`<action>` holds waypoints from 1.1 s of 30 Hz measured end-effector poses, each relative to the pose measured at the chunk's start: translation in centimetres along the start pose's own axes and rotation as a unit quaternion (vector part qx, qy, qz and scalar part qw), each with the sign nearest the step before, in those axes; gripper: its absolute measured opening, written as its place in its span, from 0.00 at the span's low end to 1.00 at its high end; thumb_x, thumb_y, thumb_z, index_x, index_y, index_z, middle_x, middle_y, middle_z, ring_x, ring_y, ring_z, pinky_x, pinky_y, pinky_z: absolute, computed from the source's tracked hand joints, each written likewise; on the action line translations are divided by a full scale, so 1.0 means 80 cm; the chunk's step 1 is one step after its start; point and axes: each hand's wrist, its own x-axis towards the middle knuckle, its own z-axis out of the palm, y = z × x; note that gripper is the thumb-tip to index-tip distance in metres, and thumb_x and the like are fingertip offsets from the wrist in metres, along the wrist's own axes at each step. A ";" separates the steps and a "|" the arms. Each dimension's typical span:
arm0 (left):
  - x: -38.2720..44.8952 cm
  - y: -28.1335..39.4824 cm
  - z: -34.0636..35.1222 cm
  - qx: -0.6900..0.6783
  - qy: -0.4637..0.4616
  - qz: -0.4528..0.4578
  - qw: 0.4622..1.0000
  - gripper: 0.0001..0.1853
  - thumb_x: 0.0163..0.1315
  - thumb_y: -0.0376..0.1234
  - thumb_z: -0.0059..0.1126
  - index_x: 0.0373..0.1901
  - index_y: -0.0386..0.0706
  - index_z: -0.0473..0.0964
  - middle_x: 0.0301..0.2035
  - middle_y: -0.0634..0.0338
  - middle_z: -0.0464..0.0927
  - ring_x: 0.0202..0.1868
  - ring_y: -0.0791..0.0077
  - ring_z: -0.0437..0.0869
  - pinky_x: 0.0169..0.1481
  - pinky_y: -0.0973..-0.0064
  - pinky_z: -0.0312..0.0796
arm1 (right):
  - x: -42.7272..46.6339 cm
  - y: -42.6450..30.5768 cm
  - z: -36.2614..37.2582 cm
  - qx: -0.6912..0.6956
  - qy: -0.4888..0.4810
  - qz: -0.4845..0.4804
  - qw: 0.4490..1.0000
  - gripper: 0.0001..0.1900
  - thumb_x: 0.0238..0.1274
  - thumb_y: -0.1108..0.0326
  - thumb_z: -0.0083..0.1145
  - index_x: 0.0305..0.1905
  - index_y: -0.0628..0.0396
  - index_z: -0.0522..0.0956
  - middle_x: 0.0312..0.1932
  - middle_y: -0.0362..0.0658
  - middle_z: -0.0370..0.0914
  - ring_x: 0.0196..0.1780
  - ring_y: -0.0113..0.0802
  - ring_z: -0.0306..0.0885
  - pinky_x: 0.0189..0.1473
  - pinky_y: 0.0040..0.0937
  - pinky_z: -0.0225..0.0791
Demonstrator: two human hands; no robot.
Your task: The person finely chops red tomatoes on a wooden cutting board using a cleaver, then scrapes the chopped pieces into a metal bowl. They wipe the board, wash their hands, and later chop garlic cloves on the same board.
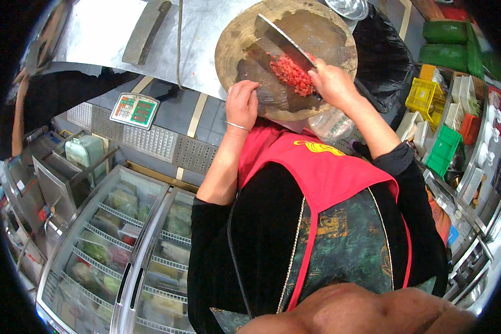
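Observation:
A round wooden chopping block (234,46) stands in front of me, its top dark and wet in patches. Chopped red meat (290,75) lies heaped on its near right part. My right hand (332,81) grips a cleaver (282,44), whose broad blade slants up and left over the block along the meat's far side. My left hand (241,100) rests with curled fingers at the block's near left rim, apart from the meat. Nothing shows in that hand, though its palm is hidden.
Left of the block is a metal table (200,54) with a whetstone (144,33). A metal bowl (350,7) and a black plastic bag (382,62) sit to the right. A weighing scale (135,110) is at left, and a glass-door fridge (121,208) stands lower left.

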 end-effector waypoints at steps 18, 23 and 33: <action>-0.001 -0.001 0.002 0.004 0.004 0.027 1.000 0.12 0.55 0.22 0.57 0.42 0.40 0.78 0.41 0.51 0.79 0.45 0.51 0.78 0.51 0.61 0.71 | 0.005 0.012 0.037 0.024 -0.031 0.040 0.998 0.14 0.68 0.60 0.51 0.42 0.63 0.73 0.34 0.63 0.80 0.43 0.61 0.81 0.44 0.54 0.73; -0.002 -0.001 0.000 0.000 -0.014 0.009 1.000 0.12 0.56 0.23 0.57 0.42 0.40 0.78 0.42 0.51 0.79 0.46 0.52 0.79 0.53 0.62 0.71 | 0.003 0.008 0.049 0.048 -0.057 0.079 0.994 0.15 0.68 0.60 0.51 0.41 0.64 0.73 0.33 0.63 0.80 0.42 0.61 0.81 0.44 0.55 0.73; -0.003 -0.002 0.000 0.000 -0.017 0.016 1.000 0.13 0.56 0.22 0.57 0.43 0.40 0.78 0.43 0.52 0.79 0.45 0.51 0.78 0.52 0.61 0.71 | -0.003 0.044 -0.019 0.009 0.048 0.039 0.998 0.15 0.69 0.58 0.50 0.44 0.63 0.72 0.33 0.62 0.80 0.41 0.61 0.80 0.42 0.53 0.73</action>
